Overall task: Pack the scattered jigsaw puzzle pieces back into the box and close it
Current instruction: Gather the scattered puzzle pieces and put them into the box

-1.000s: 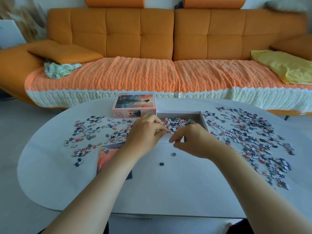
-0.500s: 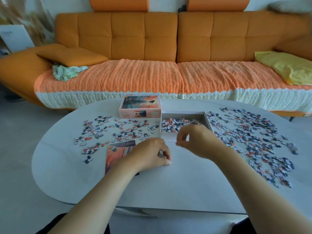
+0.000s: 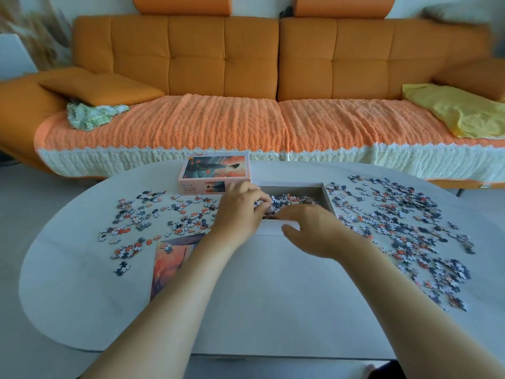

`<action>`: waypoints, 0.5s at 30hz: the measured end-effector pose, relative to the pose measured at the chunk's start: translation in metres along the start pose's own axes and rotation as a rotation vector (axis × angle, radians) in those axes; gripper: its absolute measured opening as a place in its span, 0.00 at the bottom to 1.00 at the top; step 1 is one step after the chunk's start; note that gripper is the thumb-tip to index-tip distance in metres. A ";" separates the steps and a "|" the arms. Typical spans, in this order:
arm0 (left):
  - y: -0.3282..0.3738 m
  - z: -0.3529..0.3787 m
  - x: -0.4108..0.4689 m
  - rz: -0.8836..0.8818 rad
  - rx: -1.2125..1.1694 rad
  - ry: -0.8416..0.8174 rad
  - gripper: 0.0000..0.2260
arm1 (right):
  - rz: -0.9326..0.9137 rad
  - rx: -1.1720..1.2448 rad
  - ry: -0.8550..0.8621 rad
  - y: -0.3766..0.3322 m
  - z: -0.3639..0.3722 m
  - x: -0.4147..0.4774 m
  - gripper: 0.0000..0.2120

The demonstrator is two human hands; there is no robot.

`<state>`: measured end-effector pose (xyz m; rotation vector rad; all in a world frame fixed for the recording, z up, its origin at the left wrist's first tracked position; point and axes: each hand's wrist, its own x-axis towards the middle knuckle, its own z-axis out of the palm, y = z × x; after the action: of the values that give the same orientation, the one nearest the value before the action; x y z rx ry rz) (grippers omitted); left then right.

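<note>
On the pale oval table (image 3: 273,310) most of the work is undone, so think in handfuls rather than single bits. The largest scatter of pieces (image 3: 404,231) spreads over the right side, from just beside the box out to the near right edge. I would rake that lot towards the box wall with a flat hand and lift it over in scoops. The smaller scatter (image 3: 164,214) lies left of the box and in front of the lid. Sweep it together the same way, and mind the few strays that lie on the printed picture sheet (image 3: 175,258) at the near left.

The open box (image 3: 328,198) sits far-centre on the table, with only a thin layer of pieces (image 3: 292,199) in it. Drop each load low over its middle so nothing bounces over the rim. The lid (image 3: 216,170) stands just left of the box, picture side up. Leave it there until the table shows no more pieces, then seat it square.

Your left hand (image 3: 240,212) is over the near left corner of the box with its fingers curled down among the pieces. Whether they grip any is hidden, so I cannot tell. Your right hand (image 3: 314,231) lies palm down over the near wall of the box. Its fingers reach fairly straight towards the left hand and the thumb is spread apart below them. Nothing shows in its grasp
</note>
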<state>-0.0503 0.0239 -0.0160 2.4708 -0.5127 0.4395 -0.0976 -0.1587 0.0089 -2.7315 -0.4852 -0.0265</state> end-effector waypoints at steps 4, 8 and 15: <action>-0.006 0.007 -0.002 -0.068 -0.084 -0.116 0.13 | 0.034 -0.188 -0.127 0.001 0.000 0.008 0.23; -0.007 -0.002 -0.004 0.171 0.094 -0.041 0.12 | 0.011 -0.182 -0.020 0.006 -0.004 0.011 0.20; 0.007 -0.003 -0.006 0.299 0.317 -0.285 0.22 | 0.030 -0.179 -0.126 0.009 -0.002 0.006 0.21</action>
<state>-0.0597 0.0220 -0.0132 2.7896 -1.0060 0.3022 -0.0887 -0.1651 0.0084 -2.9287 -0.4987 0.1161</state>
